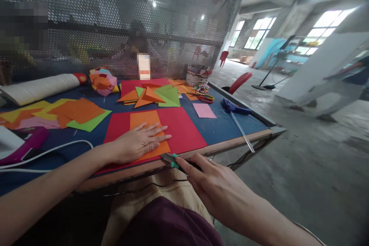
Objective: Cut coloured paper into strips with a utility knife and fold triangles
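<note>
My left hand [141, 143] lies flat with fingers spread, pressing on a sheet of orange paper [144, 118]. Under the orange sheet is a larger piece of red paper [184, 127], which reaches the table's front edge. In my right hand [211, 175] is a utility knife [173, 159] with a black and green body, its fingers wrapped round the handle. The knife's tip is close to the front edge of the papers, by the orange sheet's near right corner. Whether the blade touches the paper I cannot tell.
Loose coloured papers [77, 113] and a purple glue gun [31, 144] with a white cord lie left. Folded paper pieces [148, 96], scissors [205, 97] and a paper ball [103, 81] sit farther back. A pink square [204, 110] and blue glue gun [236, 107] are right.
</note>
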`<state>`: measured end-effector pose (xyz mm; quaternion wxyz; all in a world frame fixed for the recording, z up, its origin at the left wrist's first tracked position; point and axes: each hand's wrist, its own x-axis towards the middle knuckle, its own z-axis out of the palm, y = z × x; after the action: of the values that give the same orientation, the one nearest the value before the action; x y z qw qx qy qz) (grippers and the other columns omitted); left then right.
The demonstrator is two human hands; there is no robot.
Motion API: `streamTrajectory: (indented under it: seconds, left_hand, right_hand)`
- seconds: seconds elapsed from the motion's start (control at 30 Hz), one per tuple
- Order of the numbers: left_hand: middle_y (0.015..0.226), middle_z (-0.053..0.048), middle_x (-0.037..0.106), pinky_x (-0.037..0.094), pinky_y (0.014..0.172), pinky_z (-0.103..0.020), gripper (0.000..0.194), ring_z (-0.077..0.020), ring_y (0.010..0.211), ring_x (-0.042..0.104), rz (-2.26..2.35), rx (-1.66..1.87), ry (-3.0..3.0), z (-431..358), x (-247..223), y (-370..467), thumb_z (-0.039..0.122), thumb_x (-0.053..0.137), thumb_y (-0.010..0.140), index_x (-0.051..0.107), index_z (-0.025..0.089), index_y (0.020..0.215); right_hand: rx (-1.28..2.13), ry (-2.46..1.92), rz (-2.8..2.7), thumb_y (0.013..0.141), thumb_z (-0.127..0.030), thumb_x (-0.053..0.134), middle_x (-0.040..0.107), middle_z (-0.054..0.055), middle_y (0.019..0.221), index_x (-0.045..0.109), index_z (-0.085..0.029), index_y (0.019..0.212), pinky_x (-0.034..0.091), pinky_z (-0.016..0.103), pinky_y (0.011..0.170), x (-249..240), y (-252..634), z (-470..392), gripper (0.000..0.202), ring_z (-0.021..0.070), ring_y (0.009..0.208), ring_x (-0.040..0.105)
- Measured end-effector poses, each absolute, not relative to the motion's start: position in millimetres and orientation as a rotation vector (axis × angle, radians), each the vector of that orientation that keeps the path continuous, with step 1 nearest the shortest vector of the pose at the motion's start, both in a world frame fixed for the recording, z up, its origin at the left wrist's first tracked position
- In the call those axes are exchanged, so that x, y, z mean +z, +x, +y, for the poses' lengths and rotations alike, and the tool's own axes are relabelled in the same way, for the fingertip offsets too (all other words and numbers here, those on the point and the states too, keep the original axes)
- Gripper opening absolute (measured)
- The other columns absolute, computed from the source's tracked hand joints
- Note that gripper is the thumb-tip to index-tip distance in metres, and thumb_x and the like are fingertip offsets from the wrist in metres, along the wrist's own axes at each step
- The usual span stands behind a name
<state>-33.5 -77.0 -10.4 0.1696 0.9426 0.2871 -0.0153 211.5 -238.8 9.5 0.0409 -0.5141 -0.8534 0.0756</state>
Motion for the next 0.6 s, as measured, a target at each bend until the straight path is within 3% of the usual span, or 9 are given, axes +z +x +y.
streamTrajectory:
  seconds: [0.6]
  left_hand:
    - [0.172,0.007,0.018,0.008,0.13,-0.056,0.055,-0.0245,0.161,0.012,0.826,-0.045,2.684,-76.5,-11.1,-33.9,0.06,0.014,0.107,0.031,0.045,0.158]
  right_hand:
    - [0.283,-1.55,-2.645,0.094,-0.002,0.044,0.059,0.017,0.135,0.037,-0.017,0.16,0.062,0.046,0.088,10.6,201.3,-236.7,0.068,0.0293,0.112,0.067]
